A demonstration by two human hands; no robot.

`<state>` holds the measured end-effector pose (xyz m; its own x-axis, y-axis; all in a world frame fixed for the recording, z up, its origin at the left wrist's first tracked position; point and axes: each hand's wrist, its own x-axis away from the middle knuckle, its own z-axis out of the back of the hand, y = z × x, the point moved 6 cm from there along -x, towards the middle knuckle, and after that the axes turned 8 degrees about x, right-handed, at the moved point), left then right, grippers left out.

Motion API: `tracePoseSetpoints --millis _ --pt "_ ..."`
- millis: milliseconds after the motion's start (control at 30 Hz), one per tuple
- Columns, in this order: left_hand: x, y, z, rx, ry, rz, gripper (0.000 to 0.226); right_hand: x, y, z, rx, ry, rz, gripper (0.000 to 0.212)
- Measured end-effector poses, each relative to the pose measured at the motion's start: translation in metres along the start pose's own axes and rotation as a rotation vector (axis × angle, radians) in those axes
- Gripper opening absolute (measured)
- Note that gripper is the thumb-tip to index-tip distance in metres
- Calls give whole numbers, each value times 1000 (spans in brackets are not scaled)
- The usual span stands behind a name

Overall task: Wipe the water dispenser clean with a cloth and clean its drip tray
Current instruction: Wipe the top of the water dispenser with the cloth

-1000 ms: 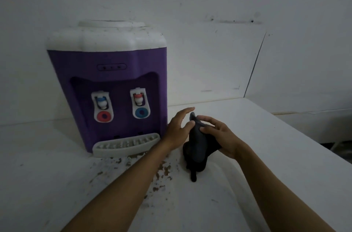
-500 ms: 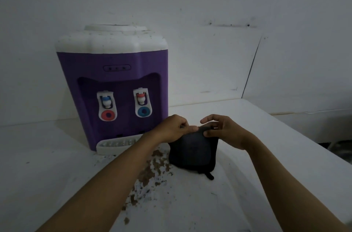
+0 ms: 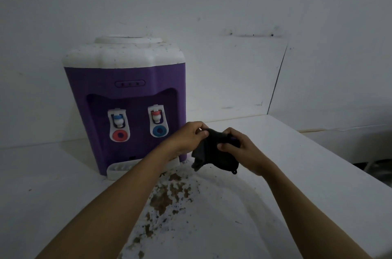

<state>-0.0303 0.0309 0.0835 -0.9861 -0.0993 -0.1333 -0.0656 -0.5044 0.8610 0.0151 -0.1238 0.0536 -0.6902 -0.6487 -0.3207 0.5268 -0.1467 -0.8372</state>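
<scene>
The white table [image 3: 297, 173] is carrying the purple and white water dispenser [image 3: 127, 76], which is standing upright close to the wall. Brown stains [image 3: 167, 195] are lying on the table in front of the dispenser, toward its right side. The white drip tray [image 3: 118, 168] is sitting at the foot of the dispenser, partly hidden by the left forearm. The dark cloth [image 3: 214, 152] is hanging just right of the dispenser's lower corner, above the table. The left hand [image 3: 186, 139] is pinching its upper left edge, and the right hand [image 3: 239, 148] is gripping its right part with curled fingers.
</scene>
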Motion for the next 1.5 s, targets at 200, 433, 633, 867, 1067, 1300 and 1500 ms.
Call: tracePoseSetpoints --millis 200,433,633,867,1067,1300,1500 --pt "-6 3 -7 466 58 203 18 4 -3 -31 45 39 140 26" --pt "-11 4 -10 857 93 298 14 7 6 -51 -231 138 47 55" --pt "-23 -14 -3 631 261 229 23 -16 24 -63 -654 124 -224 37" --pt "-24 -8 5 -11 448 -107 21 -19 25 -60 -786 135 -392 45" --pt "-14 29 24 63 493 -102 22 -22 -13 -43 -851 123 -478 50" --pt "22 87 63 -66 566 -247 21 -47 -85 -16 -820 124 -462 36" --pt "45 139 107 -303 583 -492 17 -75 -145 1 -536 255 -328 27"
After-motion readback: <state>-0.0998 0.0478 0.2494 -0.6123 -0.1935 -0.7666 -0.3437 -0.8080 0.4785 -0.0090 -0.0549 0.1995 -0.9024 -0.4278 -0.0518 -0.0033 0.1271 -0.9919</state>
